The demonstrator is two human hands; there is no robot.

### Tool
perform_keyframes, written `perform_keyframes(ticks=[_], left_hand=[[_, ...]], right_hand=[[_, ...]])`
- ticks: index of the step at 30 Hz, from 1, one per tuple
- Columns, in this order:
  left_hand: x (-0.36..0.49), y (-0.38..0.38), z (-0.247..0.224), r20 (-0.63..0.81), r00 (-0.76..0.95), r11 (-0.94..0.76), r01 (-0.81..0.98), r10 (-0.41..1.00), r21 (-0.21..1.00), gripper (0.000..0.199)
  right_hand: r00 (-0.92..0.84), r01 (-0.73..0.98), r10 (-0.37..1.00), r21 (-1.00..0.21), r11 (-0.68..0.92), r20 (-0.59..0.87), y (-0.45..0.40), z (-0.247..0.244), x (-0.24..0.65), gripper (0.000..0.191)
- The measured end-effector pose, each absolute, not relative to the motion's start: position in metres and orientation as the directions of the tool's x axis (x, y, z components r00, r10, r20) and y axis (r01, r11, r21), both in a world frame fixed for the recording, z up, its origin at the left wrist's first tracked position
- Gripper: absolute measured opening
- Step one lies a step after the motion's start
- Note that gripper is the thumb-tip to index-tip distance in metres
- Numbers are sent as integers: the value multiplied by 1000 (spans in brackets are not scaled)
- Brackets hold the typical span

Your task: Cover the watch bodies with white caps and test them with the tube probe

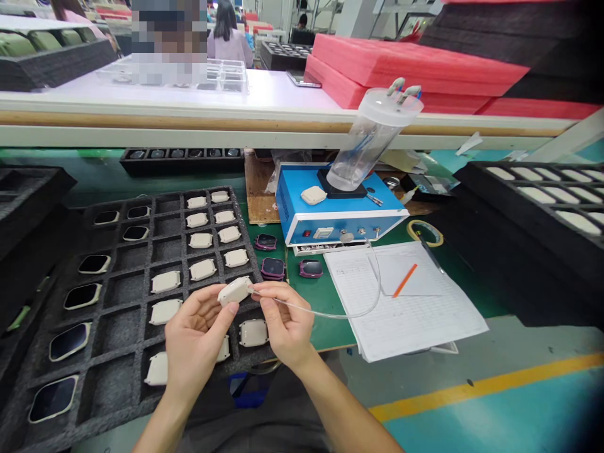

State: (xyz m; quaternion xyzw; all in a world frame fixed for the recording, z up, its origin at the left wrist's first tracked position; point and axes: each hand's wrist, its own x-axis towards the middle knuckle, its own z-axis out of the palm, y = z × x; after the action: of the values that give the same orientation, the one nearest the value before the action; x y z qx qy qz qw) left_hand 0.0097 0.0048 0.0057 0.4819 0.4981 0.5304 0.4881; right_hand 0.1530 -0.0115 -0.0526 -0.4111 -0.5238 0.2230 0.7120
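Note:
Between the fingers and thumb of my left hand is a cream watch case, held above the foam tray. My right hand pinches the end of a thin clear tube, and its tip meets the case's right edge. From there the tube curves to the front of a blue machine. Below both hands lies the black foam tray, with cream cases in its right columns and dark-screened cases at its left. Part of the tray is hidden by my hands.
Several purple-framed watch pieces lie beside the tray. A clear cylinder and another cream case rest on the machine. Written sheets with an orange strip lie right, near a tape roll. Black trays are stacked far right.

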Motion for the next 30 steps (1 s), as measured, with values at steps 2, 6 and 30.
perform_keyframes(ticks=[2,6,30], left_hand=[[10,5,5,23,-59,-26,-48,998,999,40],[9,5,5,14,-65,-17,-48,998,999,41],[8,0,6,64,-40,-64,10,997,998,34]], right_hand=[[353,116,746,-818,563,564,-11,-52,153,15],[352,116,745,-816,566,567,-11,-52,153,16],[329,75,761,-818,570,560,-15,-55,154,21]])
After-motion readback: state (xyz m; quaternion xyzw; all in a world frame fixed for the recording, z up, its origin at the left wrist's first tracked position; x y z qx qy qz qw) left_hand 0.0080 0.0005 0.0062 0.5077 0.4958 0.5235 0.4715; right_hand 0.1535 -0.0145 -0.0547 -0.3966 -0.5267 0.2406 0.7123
